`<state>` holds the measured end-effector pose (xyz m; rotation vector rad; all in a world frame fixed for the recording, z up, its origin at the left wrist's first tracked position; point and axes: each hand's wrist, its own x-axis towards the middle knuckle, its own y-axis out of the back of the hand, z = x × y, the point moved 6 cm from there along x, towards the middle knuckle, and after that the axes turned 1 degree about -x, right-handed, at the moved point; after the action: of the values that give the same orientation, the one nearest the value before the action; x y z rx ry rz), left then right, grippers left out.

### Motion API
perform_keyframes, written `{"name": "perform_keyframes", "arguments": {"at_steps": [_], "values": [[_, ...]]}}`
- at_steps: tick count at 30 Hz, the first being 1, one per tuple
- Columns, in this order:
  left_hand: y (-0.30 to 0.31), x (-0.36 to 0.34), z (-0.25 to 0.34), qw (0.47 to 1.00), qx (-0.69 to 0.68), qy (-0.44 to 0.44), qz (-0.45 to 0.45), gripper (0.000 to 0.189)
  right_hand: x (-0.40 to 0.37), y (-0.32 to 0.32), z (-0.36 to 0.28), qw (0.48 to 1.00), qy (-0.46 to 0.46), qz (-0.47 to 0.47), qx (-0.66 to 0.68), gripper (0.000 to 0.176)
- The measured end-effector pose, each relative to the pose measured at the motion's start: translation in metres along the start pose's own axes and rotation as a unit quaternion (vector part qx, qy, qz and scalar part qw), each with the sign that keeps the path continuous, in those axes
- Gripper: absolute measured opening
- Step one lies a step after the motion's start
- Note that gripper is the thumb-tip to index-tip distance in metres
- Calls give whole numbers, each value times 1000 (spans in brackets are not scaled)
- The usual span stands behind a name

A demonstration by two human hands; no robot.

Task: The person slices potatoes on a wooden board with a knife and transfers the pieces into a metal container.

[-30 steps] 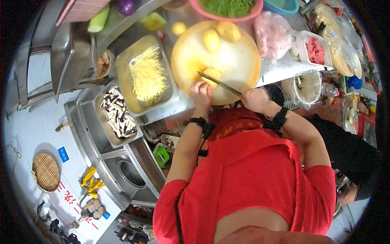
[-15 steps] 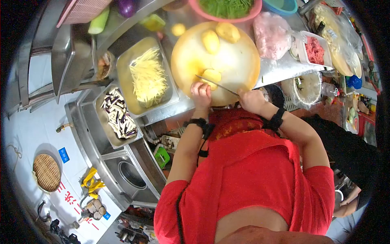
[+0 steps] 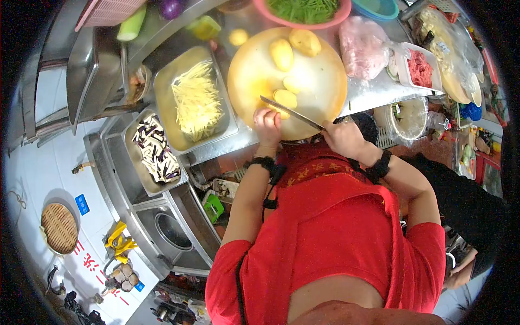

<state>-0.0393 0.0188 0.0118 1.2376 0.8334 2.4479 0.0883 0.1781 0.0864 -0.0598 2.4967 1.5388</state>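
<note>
A round cutting board [image 3: 325, 86] lies on the steel counter. My left hand [image 3: 267, 125] rests at its near left edge, fingers curled against a peeled potato [image 3: 285, 99]. In my right hand [image 3: 343, 136] is the handle of a knife [image 3: 293, 112], its blade slanting across the near side of that potato. Just beyond it lies a cut potato piece [image 3: 292, 84]. Two whole peeled potatoes [image 3: 281, 54] are at the back of the board. Left of the board, a steel tray [image 3: 165, 103] holds potato strips [image 3: 197, 100].
A smaller tray of eggplant strips [image 3: 156, 151] stands at the left. Behind the board is a pink basin of greens [image 3: 303, 10]. Bagged meat [image 3: 362, 47] and a white tub of minced meat [image 3: 420, 67] are at the right. A co-worker's arm [image 3: 461, 273] shows at lower right.
A cut piece now lies apart, just beyond the potato. My right hand and the knife handle have shifted slightly right and nearer to me. My left hand has hardly moved.
</note>
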Motion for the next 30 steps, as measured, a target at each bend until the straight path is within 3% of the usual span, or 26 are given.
{"name": "perform_keyframes", "arguments": {"at_steps": [30], "values": [[-2,0,-2,1000,-6,-10,2,22,22,-24,6,999,-14,-32,-11,21]]}}
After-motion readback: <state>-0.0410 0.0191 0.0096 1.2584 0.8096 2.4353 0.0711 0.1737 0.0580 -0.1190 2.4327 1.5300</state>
